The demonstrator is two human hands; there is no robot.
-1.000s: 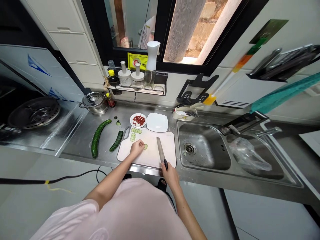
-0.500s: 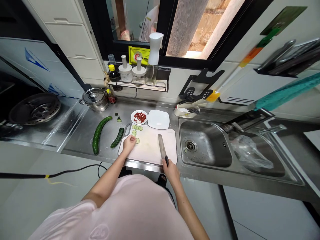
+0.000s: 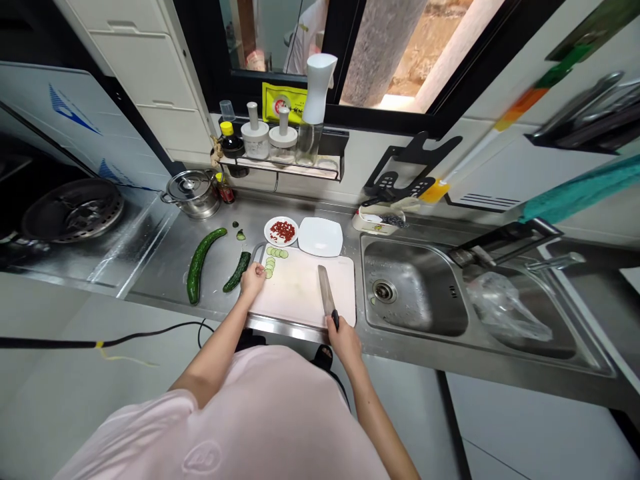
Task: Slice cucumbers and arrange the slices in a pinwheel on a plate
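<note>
My left hand (image 3: 253, 279) is over the left edge of the white cutting board (image 3: 295, 293). Its fingers are drawn together at the lowest cucumber slice (image 3: 269, 273) of a short overlapping column. Above this column lies a row of several more cucumber slices (image 3: 278, 253). My right hand (image 3: 345, 339) grips the black handle of a kitchen knife (image 3: 326, 288), whose broad blade rests along the right side of the board, pointing away from me. A cut cucumber piece (image 3: 237, 272) lies left of the board, and a whole cucumber (image 3: 201, 267) farther left.
Behind the board are a plate of chopped red pieces (image 3: 281, 231) and a white square plate (image 3: 321, 237). A steel sink (image 3: 415, 287) is to the right. A lidded pot (image 3: 193, 193) stands back left, below a condiment rack (image 3: 285, 167). Cucumber ends (image 3: 241, 235) lie on the counter.
My left hand has moved left and slightly up, and the separate cucumber slice now sits at the bottom of the column. My right hand keeps the knife nearly still. The view has shifted slightly.
</note>
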